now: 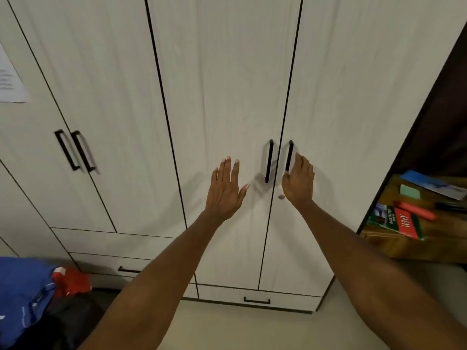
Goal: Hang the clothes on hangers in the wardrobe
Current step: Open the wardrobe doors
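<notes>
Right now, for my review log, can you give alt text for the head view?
Both hands reach toward the closed white wardrobe: the left hand is open short of the left door handle, while the right hand is open beside the right door handle. Blue and red clothes lie at lower left.

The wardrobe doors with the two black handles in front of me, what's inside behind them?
Cannot be seen: both doors are closed. Only their fronts, black handles and a small lock show, with open hands reaching.
</notes>
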Demonstrator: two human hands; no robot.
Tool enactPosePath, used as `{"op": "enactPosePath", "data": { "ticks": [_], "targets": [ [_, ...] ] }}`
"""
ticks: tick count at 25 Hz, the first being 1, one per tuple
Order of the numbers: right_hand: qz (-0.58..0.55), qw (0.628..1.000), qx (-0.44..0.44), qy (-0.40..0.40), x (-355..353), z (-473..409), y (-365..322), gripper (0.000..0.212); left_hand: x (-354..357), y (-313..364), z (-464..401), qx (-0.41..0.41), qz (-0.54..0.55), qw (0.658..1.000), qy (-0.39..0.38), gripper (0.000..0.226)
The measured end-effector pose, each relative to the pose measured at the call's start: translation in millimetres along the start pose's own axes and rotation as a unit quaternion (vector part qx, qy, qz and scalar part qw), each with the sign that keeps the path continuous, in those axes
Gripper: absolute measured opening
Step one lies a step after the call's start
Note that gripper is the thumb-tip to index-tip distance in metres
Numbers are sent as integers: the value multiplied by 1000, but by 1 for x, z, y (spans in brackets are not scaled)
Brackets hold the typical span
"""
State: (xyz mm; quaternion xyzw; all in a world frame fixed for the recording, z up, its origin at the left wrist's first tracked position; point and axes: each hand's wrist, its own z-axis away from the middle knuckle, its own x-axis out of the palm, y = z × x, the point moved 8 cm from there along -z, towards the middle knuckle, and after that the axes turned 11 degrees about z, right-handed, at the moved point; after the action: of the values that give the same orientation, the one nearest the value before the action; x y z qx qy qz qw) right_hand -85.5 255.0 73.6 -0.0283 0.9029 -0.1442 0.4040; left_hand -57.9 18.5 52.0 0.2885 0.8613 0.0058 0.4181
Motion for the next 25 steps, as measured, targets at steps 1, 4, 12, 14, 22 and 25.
{"op": "enactPosePath", "data": {
  "ticks": [1,4,12,14,22,25],
  "targets": [
    [-55,998,14,-21,14,-10,6,64,12,9,-2,9,-3,1000,-15,69],
    [-187,976,53,-100,42,-31,6,63,43,31,1,58,-23,995,-77,63],
    [-301,927,133,-181,61,-39,21,18,54,35,-2,2,-22,998,-65,64],
    [-281,938,116,-165,54,-33,19,19,47,43,-6,-10,1,998,-55,59],
    [-243,962,50,-116,12,16,33,14,44,84,-7,-84,167,979,-85,52],
    [-241,964,61,-91,-3,44,48,15,42,109,-12,-112,301,944,-78,52]
  ]
}}
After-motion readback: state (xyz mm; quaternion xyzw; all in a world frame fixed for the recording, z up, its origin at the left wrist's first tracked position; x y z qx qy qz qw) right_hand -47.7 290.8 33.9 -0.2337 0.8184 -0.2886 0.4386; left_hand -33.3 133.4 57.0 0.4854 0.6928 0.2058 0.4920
